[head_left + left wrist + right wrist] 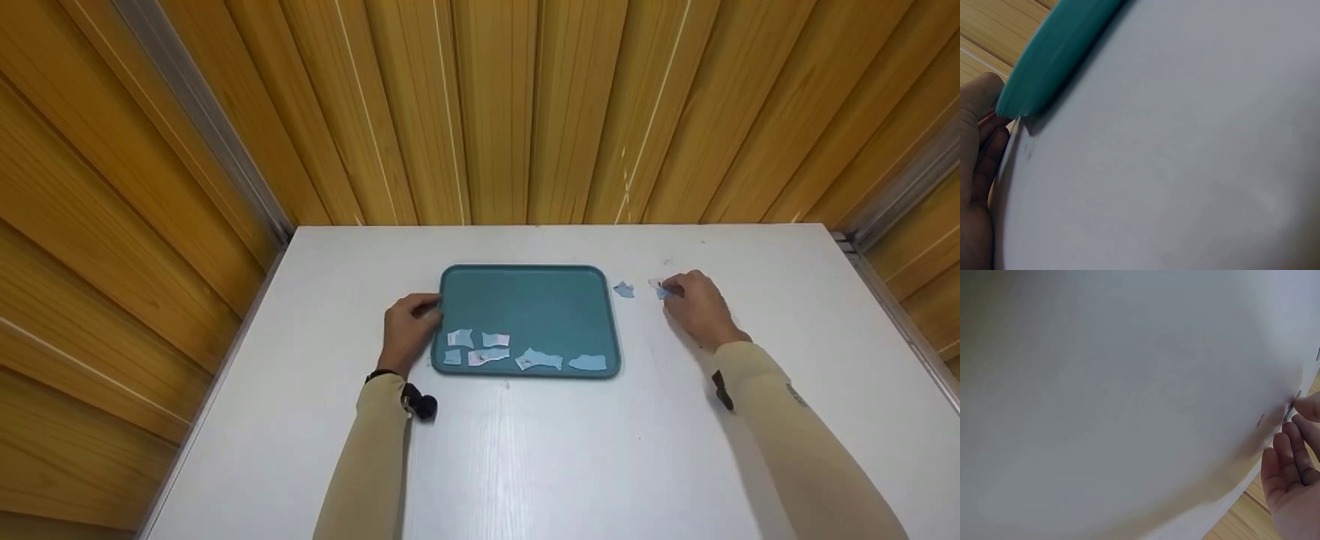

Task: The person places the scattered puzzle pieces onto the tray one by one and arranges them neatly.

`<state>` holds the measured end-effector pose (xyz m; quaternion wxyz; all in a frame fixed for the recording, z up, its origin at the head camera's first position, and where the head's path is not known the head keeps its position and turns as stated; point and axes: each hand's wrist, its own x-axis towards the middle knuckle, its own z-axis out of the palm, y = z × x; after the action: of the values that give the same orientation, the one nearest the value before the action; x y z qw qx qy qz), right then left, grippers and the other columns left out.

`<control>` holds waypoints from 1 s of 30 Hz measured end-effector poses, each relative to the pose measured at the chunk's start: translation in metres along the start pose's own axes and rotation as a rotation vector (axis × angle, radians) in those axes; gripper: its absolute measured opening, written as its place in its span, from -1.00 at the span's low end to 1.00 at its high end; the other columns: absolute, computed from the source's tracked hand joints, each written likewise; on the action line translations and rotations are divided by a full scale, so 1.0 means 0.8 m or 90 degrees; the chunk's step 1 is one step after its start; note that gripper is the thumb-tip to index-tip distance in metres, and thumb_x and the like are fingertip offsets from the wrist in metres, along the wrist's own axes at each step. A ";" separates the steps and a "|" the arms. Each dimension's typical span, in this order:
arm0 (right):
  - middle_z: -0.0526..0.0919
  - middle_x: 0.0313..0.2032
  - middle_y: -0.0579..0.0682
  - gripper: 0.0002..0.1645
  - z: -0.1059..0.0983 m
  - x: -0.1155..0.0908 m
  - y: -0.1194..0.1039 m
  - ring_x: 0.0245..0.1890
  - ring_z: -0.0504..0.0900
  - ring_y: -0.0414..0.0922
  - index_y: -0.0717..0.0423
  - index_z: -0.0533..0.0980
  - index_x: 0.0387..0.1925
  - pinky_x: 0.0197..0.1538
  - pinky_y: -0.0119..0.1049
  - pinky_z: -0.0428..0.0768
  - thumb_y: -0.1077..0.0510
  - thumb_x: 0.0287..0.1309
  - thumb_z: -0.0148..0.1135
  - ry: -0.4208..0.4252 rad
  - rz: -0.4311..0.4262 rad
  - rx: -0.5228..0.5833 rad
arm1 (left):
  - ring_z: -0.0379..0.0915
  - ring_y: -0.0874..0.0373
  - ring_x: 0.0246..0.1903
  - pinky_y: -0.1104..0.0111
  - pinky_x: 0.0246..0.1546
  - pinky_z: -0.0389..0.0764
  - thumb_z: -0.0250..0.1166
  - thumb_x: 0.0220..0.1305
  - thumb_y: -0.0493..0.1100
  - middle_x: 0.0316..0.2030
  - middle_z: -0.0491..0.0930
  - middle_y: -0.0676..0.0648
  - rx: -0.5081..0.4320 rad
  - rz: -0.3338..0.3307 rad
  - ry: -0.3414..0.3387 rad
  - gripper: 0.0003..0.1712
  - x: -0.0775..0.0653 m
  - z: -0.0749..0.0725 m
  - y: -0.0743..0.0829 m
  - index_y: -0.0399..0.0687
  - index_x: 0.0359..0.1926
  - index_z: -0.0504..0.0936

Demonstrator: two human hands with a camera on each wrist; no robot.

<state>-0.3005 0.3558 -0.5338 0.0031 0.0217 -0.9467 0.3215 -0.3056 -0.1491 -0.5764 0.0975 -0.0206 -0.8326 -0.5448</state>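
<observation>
A green tray point(525, 307) lies on the white table, with several irregular light blue and pinkish flat pieces, like torn paper, along its front side. One piece is a wide wavy scrap point(539, 360). My left hand point(409, 328) grips the tray's left rim; in the left wrist view the thumb and fingers meet the tray's edge point(1055, 62). Right of the tray, my right hand point(699, 307) pinches a blue and pinkish paper piece point(657, 286) at the table surface. The right wrist view shows that piece edge-on at the fingertips point(1301, 405). Another blue scrap point(624, 289) lies between tray and hand.
The white table point(495, 450) stretches out on all sides of the tray. Behind it stands a wood-patterned panel wall point(495, 112), with metal posts point(214, 112) at the corners.
</observation>
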 end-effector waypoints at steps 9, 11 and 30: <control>0.47 0.05 0.34 -0.52 -0.003 -0.003 0.000 0.08 0.47 0.26 0.50 0.49 0.25 0.27 0.26 0.45 0.17 0.52 0.14 0.005 0.007 0.013 | 0.61 0.05 0.06 0.16 0.16 0.58 0.44 0.27 -0.33 -0.01 0.76 -0.03 -0.005 0.010 0.004 -0.67 0.000 0.000 -0.001 -0.12 0.06 0.82; 0.48 0.05 0.34 -0.50 -0.004 -0.003 -0.001 0.08 0.48 0.26 0.50 0.50 0.22 0.27 0.26 0.46 0.13 0.52 0.18 0.006 0.013 0.010 | 0.61 0.05 0.07 0.16 0.16 0.59 0.44 0.28 -0.34 0.00 0.75 -0.04 -0.006 0.008 0.002 -0.67 0.000 0.000 0.000 -0.12 0.07 0.81; 0.50 0.06 0.31 -0.54 -0.005 -0.003 0.000 0.09 0.49 0.24 0.45 0.49 0.14 0.26 0.22 0.49 0.12 0.45 0.24 -0.015 0.049 0.016 | 0.59 0.08 0.11 0.19 0.20 0.57 0.43 0.33 -0.31 0.04 0.74 -0.01 0.014 -0.016 -0.006 -0.67 -0.002 0.001 0.002 -0.07 0.10 0.81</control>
<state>-0.2984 0.3582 -0.5304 -0.0208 -0.0112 -0.9425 0.3333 -0.3040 -0.1479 -0.5753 0.0868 -0.0119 -0.8391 -0.5368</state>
